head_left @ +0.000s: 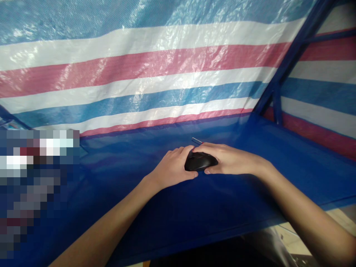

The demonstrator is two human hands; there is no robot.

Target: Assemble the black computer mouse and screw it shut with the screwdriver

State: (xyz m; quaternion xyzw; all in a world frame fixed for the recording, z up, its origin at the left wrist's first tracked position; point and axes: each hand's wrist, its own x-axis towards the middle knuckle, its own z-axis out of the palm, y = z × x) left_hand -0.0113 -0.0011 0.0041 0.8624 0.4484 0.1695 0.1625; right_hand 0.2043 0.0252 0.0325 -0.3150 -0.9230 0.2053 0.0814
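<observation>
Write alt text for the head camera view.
A left hand and a right hand hold a black computer mouse between them at a blue table. A thin metal rod sticks out beyond the right hand; a striped sheet hangs behind.

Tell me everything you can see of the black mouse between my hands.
The black mouse is a smooth, rounded, oblong shell, apparently plastic, with a soft sheen on its curved face. It lies lengthwise across the view, on or above the blue surface; which, I can't tell. The left hand holds its left end and the right hand its right end; together they hide parts of its edges.
</observation>
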